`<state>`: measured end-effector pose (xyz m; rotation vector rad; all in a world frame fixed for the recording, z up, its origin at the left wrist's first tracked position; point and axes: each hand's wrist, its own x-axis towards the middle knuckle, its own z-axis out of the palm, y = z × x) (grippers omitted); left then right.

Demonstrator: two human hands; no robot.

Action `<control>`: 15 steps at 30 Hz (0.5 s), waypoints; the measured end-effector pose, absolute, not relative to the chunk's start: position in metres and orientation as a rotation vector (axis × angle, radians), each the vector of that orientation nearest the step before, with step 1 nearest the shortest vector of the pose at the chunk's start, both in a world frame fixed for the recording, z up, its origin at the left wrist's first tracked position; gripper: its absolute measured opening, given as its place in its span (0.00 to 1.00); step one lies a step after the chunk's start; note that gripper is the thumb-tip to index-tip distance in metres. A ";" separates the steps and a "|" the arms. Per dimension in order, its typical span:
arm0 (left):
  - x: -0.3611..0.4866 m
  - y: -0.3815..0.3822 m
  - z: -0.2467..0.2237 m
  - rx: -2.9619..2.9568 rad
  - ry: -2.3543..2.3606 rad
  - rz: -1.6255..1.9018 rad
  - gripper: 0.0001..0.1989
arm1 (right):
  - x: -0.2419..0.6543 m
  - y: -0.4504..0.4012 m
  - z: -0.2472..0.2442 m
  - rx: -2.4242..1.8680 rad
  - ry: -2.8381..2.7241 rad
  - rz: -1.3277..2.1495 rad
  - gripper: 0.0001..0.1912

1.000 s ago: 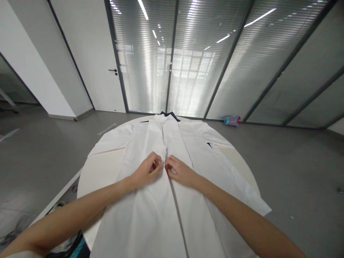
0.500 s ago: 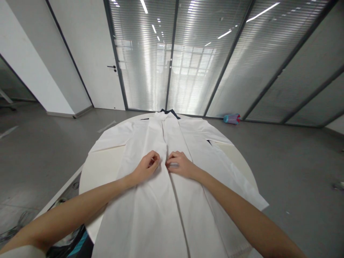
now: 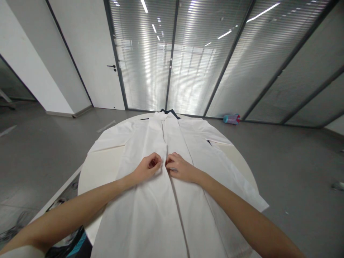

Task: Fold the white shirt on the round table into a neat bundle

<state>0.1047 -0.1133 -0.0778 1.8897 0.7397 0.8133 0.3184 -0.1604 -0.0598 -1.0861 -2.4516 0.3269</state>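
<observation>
White shirt (image 3: 150,200) lies flat, front up, on the round table (image 3: 96,172).

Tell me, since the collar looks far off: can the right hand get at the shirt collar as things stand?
Probably yes. The right hand pinches the white shirt at its front opening, and only flat cloth lies between it and the collar at the table's far edge.

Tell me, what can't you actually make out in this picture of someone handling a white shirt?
Head view only:
- Left hand and right hand: curled fingers hide what they pinch on the white shirt front edges; any button is too small to see.
- Dark item behind the collar: mostly covered by the shirt.
- Shirt hem: cut off by the bottom edge.
- Round table: largely covered by the shirt.
- Blue and pink thing on the floor: too small to identify.
</observation>
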 end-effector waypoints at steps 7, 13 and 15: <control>0.102 -0.112 -0.077 2.041 0.669 0.756 0.10 | 0.319 -0.163 -0.055 -1.090 -2.411 0.369 0.08; 0.100 -0.114 -0.072 2.227 0.558 0.727 0.10 | 0.320 -0.164 -0.051 -1.053 -2.258 0.453 0.11; 0.100 -0.114 -0.072 2.301 0.512 0.706 0.09 | 0.319 -0.165 -0.051 -1.055 -2.225 0.452 0.11</control>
